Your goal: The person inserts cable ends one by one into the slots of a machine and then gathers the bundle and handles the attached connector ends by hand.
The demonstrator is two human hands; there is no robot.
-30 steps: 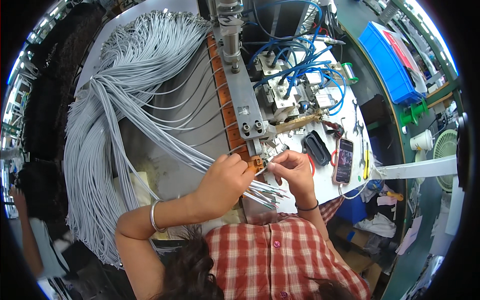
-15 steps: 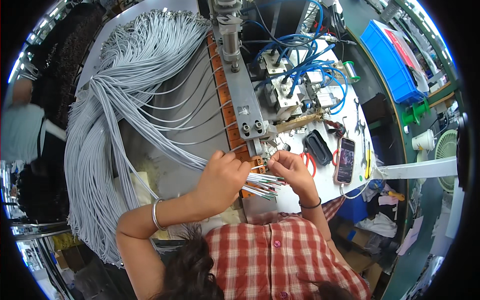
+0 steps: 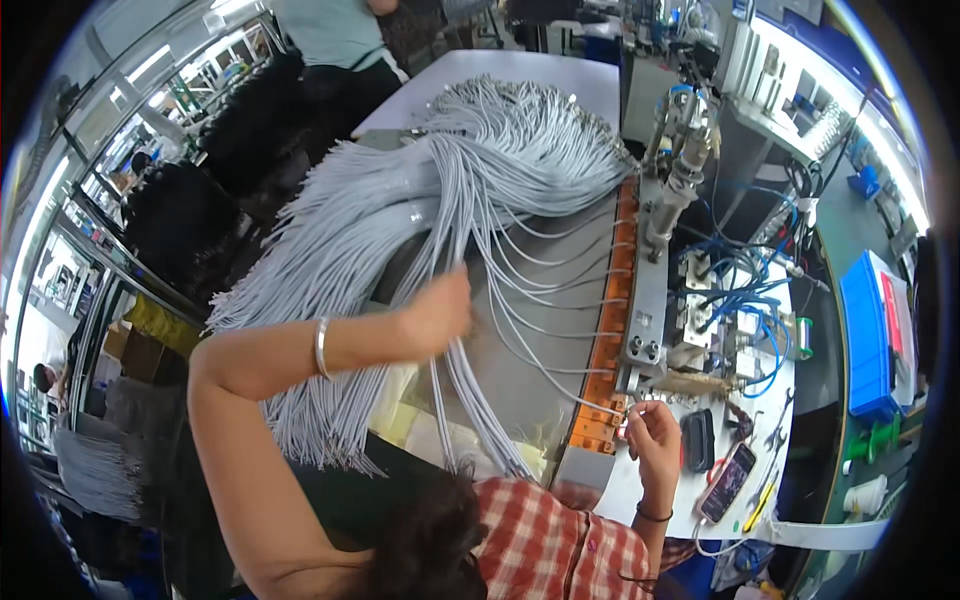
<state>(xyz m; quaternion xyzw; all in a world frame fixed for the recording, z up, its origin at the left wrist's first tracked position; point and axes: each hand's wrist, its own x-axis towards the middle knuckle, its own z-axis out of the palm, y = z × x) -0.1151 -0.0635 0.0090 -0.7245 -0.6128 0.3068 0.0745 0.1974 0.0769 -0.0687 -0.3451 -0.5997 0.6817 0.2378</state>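
Wire-loading step, judged. Left hand [image 3: 440, 312] closed around a few grey wires [image 3: 470, 375] drawn from the fanned bundle [image 3: 400, 210]. Right hand [image 3: 652, 432] pinching one wire end at the orange slotted fixture [image 3: 606, 350]. Next: seating that end squarely into its slot.

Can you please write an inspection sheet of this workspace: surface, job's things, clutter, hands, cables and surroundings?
Surface: white worktable, mostly covered.
Job's things: large bundle of thin grey wires; long orange slotted fixture strip with single wires laid across into it.
Clutter: black phone, small black case, hand tools near the right edge.
Hands: left hand reaches into the grey bundle, fingers closed around wires; right hand pinches a wire end at the strip's near end.
Cables: blue air hoses looped over the metal machine block.
Surroundings: blue plastic bin at right; another person stands at the table's far end.
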